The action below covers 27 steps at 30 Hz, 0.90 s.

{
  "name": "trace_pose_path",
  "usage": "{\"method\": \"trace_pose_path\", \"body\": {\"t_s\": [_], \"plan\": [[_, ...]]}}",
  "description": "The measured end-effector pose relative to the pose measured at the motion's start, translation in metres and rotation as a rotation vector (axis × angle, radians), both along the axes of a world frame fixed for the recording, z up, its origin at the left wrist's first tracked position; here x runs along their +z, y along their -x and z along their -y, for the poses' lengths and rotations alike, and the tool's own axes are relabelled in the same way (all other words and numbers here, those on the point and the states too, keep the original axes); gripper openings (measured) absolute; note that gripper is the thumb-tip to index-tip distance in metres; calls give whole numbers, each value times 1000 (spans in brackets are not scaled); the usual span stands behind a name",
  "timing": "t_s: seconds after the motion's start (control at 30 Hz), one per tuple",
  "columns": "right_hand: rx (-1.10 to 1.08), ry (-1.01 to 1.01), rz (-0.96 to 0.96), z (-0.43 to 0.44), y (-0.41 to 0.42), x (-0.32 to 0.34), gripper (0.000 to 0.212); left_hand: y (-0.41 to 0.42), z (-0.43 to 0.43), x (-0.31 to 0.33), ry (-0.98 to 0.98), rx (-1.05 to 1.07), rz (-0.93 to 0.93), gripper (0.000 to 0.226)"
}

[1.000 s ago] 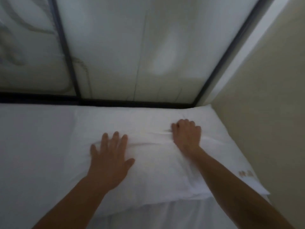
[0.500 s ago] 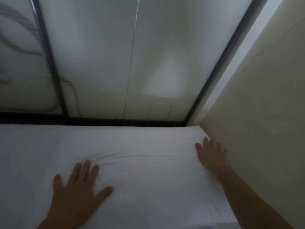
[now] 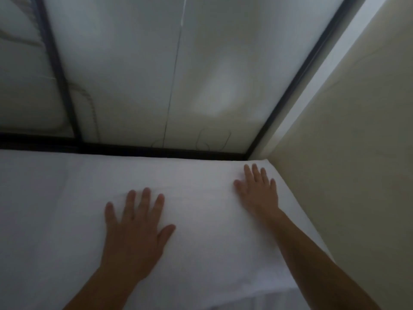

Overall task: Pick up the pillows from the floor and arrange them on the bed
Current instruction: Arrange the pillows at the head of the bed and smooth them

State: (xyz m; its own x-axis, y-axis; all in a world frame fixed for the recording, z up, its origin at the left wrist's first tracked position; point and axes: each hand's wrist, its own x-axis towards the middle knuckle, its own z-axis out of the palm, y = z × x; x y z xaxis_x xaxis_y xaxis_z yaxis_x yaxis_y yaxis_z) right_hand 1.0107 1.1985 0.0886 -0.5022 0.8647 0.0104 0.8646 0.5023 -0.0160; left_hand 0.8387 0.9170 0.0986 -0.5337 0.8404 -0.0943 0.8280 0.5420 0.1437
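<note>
Dim room: frosted black-framed panels [image 3: 138, 70], beige wall [image 3: 357, 130].

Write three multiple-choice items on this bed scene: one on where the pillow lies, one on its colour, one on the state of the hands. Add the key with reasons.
1. Where does the pillow lie?
A. on the floor
B. on the bed, in the corner by the beige wall
C. propped upright against the wall

2. What colour is the pillow?
A. white
B. blue
C. striped red

3. How are the hands?
A. both fists closed
B. one lifted high
C. both flat, fingers spread, on the pillow

Key:
1 B, its far right corner meets the wall and the dark frame.
2 A, its cover is plain white.
3 C, the left hand and the right hand rest palm down on it.
</note>
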Motion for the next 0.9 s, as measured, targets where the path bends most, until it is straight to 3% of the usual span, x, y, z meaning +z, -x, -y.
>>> {"method": "trace_pose_path", "body": {"t_s": [0.13,0.33,0.47,0.57,0.6,0.77,0.83,0.9], "plan": [[235,67,42,63,1,-29,73,-2,7,-21,4,-37,36,73],[382,53,44,103,-24,-16,67,-6,40,-31,27,-107,19,84],[660,-6,-72,117,30,4,62,-6,36,-16,-24,-91,-27,80],[851,-18,49,115,64,-8,61,-5,44,-17,-16,-10,-23,80],[790,-13,90,99,63,-9,62,-5,50,-20,19,-8,-8,82],[77,-11,142,-4,17,16,67,2,51,-13,76,-6,51,82],[2,-42,59,-10,7,21,70,3,46,-5,21,-12,29,78],[73,7,63,6,0,12,71,6,49,-1,46,-25,48,76]]}}
